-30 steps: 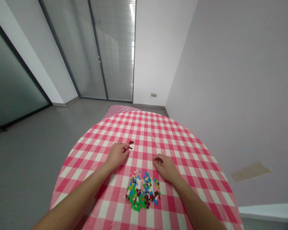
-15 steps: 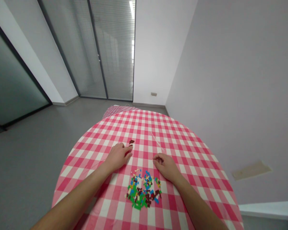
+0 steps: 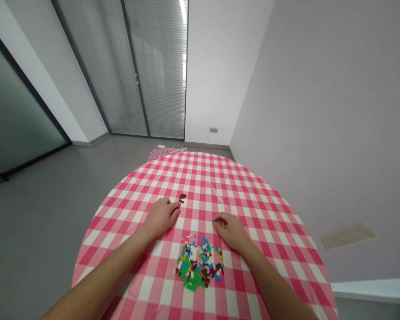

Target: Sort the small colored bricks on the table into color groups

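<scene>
A small cluster of dark brown building bricks (image 3: 182, 196) lies on the checked tablecloth, left of the middle. My left hand (image 3: 162, 216) reaches to it from the left. Its index finger is stretched out with the tip at the nearest brown brick, and the thumb is apart below; the hand grips nothing that I can see. On the right, my right hand (image 3: 229, 229) rests on the cloth with its fingers curled in. Whether anything is inside them is hidden. Between my forearms spreads a pile of loose building bricks (image 3: 193, 280) in green, blue, brown, yellow and white.
The round table wears a red and white checked tablecloth (image 3: 253, 195). Past its far edge is another checked cloth (image 3: 165, 153) with a white object on it. Glass doors (image 3: 160, 89) stand beyond, and a grey wall (image 3: 336, 133) runs along the right.
My left hand has drawn back slightly to the left, and the nearer brown brick now sits closer to the others. My right hand has stayed in place.
</scene>
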`<state>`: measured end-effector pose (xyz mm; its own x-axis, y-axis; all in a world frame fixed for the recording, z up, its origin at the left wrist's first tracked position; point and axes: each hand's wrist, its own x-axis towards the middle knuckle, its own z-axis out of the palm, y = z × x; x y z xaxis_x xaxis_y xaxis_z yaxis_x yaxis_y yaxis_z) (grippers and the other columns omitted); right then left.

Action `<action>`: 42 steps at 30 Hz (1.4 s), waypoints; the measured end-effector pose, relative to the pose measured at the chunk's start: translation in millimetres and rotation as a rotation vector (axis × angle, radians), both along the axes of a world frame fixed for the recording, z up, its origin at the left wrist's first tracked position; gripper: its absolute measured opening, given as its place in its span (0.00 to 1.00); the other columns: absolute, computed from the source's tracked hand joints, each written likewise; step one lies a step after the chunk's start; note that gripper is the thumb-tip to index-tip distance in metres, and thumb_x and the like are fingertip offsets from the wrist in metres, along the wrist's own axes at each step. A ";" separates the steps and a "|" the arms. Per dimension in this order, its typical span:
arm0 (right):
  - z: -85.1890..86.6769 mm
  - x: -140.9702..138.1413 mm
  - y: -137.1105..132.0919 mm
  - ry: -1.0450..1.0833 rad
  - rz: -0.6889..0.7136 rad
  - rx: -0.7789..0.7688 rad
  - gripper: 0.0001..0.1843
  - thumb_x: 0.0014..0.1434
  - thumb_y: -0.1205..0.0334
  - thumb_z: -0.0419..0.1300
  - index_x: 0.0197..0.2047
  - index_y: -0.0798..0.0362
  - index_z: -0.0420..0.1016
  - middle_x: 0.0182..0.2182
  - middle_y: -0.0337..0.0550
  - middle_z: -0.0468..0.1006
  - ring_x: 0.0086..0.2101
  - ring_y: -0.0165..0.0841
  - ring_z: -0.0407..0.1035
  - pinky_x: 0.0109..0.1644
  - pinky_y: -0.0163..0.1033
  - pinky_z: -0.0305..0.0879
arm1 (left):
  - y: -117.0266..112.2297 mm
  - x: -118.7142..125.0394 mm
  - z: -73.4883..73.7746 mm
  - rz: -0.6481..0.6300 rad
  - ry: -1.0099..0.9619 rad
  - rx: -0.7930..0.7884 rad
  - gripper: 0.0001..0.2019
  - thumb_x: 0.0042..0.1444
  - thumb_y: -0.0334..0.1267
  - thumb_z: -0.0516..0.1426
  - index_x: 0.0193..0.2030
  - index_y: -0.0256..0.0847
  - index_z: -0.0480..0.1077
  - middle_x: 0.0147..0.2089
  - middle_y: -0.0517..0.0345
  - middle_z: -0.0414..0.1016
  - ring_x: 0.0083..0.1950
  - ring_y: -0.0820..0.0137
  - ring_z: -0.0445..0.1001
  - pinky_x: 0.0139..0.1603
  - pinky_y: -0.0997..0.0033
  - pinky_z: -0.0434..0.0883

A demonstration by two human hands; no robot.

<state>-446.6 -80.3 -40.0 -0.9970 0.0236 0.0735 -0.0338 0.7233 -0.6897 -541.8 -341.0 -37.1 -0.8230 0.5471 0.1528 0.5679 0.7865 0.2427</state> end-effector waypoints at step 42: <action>43.5 36.6 -0.8 -0.373 0.481 0.287 0.25 0.33 0.62 0.75 0.37 0.49 0.74 0.29 0.35 0.72 0.27 0.30 0.62 0.27 0.33 0.49 | -3.2 102.1 12.0 -0.407 -0.319 0.162 0.52 0.39 0.59 0.68 0.70 0.56 0.53 0.63 0.46 0.62 0.61 0.46 0.62 0.60 0.45 0.62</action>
<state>-410.0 -81.2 3.5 -0.8516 -0.3987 -0.3404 -0.1951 0.8437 -0.5002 -439.7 -344.2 -25.1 -0.5687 0.8217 0.0388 0.6974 0.4566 0.5524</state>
